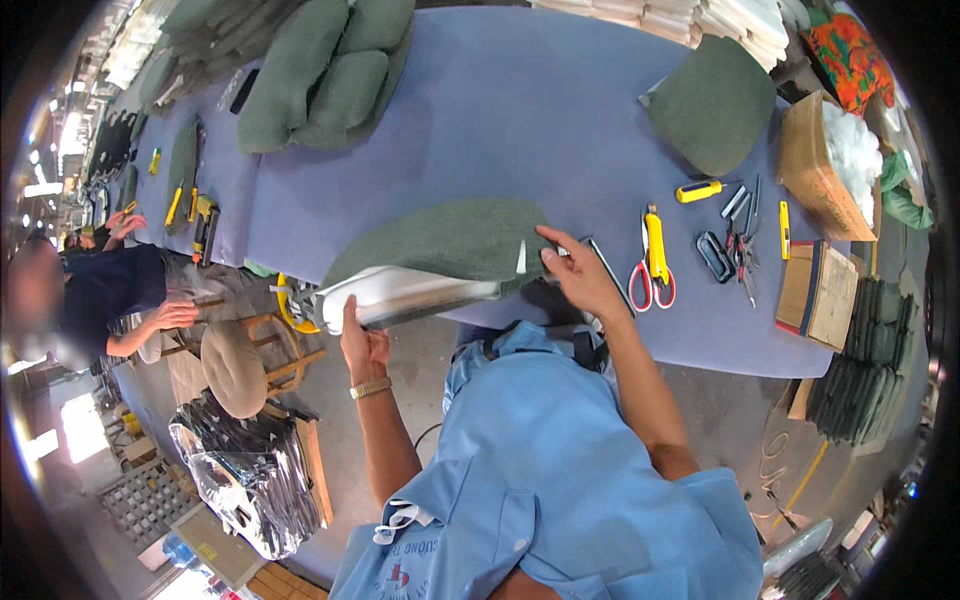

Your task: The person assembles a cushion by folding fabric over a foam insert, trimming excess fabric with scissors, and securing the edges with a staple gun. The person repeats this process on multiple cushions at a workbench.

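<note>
A dark green fabric cushion [450, 235] lies tilted at the table's near edge, its near side gaping to show white padding [400, 288]. My left hand [364, 340] grips its near left corner, thumb on top by the white padding. At the right end, my right hand [580, 270] pinches the fabric edge between thumb and fingers. Just right of that hand lie red-handled scissors [640, 285] and a yellow cutter [656, 243]. The cushion's underside and some fingertips are hidden.
Finished-looking green cushions [320, 85] and another green pad [715, 105] lie on the blue table [500, 110]. To the right are a yellow screwdriver [700, 191], pliers [740, 250], and a carton [815, 150] of white stuffing. A co-worker [110, 295] is at the left.
</note>
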A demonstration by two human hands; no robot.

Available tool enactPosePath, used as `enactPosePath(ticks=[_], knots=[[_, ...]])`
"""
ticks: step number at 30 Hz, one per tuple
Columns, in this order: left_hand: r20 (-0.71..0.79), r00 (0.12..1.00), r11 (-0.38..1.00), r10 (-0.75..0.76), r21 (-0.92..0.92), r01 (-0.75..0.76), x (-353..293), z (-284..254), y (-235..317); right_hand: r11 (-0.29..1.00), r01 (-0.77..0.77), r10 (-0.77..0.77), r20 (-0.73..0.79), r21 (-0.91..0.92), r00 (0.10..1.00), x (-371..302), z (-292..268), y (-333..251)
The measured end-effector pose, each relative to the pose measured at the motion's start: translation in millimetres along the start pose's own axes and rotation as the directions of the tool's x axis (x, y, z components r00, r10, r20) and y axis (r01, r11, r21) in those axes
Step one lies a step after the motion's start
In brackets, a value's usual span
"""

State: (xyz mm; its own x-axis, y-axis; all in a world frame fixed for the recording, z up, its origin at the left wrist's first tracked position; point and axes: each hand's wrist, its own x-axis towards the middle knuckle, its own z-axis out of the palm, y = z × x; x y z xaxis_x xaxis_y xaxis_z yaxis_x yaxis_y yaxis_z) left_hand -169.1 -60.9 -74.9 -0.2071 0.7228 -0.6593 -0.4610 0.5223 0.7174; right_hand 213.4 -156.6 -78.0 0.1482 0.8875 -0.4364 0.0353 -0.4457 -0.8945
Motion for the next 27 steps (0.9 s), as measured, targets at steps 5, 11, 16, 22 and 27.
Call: enactPosePath(ticks=[5,11,16,22,27], knots=[[0.033,0.997,0.997,0.073,0.031,-0.074,-29,42,0,0.976,0.218,-0.22,-0.101,-0.03,0.97,4,8,-6],[0.275,0.951,0.984,-0.143,-0.061,0.166,-48,61,-40,0.945,0.288,-0.266,-0.15,0.152,0.952,5,21,-15],[0.437,0.881,0.983,-0.183,0.062,0.173,-47,94,-77,0.94,0.292,-0.328,-0.223,-0.179,0.918,3,38,-36],[0.508,0.846,0.982,-0.165,0.168,0.09,-57,116,-77,0.912,0.283,-0.381,-0.358,-0.295,0.853,19,56,-48],[0.522,0.834,0.927,-0.177,0.374,-0.037,-67,133,-80,0.894,0.364,-0.446,-0.421,-0.263,0.79,32,56,-27]])
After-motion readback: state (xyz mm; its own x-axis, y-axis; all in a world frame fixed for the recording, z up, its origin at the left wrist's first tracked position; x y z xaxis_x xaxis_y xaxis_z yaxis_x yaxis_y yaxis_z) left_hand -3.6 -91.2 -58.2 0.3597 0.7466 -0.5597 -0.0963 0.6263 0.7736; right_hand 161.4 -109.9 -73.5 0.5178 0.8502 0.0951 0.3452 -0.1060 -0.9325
